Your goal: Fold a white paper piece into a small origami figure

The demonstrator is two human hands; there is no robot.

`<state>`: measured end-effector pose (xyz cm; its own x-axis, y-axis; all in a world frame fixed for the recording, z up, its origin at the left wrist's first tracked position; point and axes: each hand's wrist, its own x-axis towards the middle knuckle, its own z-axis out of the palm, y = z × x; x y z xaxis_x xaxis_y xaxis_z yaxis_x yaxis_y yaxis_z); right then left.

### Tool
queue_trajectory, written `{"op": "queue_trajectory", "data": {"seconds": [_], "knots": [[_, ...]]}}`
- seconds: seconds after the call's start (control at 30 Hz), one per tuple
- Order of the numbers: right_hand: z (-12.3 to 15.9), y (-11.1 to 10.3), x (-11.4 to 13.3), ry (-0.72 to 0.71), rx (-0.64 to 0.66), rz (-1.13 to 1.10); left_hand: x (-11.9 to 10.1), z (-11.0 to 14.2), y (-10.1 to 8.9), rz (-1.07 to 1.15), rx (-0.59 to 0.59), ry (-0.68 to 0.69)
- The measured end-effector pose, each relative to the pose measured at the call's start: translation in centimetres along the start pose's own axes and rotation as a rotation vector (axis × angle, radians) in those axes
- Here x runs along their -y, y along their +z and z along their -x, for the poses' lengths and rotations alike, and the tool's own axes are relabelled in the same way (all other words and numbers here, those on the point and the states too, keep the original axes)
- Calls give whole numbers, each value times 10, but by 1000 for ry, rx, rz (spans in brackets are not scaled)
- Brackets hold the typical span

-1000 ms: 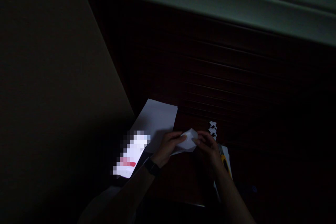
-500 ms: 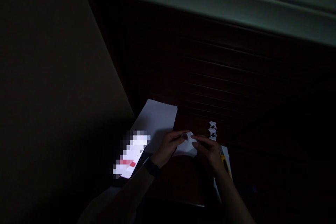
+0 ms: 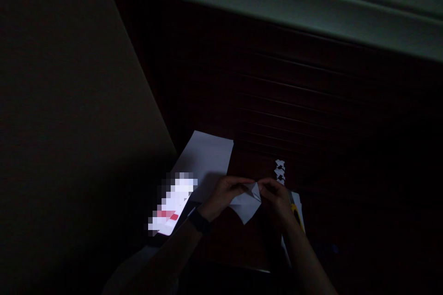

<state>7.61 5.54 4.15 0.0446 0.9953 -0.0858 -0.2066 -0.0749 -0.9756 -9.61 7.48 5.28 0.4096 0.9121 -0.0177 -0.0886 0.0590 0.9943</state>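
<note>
My left hand [image 3: 221,193] and right hand [image 3: 278,197] both pinch the folded paper [image 3: 245,211]; white sheets [image 3: 209,156] left of it, lit screen [image 3: 177,203] farther left.

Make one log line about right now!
left hand: holds folded paper | right hand: holds same paper | nearby: white sheet, lit screen, yellow handle

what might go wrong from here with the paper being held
In this dim light, the left hand and right hand might crease the paper out of line. The right hand also looks close to the small white pieces and could knock them.
</note>
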Motion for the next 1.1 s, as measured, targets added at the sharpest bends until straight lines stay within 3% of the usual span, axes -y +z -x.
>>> {"op": "queue_trajectory", "data": {"seconds": [0.2,0.5,1.1], "knots": [[3,-1,3,39,-11,-11,-1,0,-1,22,12,-24],[3,0,7,-30,8,62,-3,1,0,13,10,5],[0,-2,5,-33,-4,182,2,-1,-2,-38,-14,34]]}}
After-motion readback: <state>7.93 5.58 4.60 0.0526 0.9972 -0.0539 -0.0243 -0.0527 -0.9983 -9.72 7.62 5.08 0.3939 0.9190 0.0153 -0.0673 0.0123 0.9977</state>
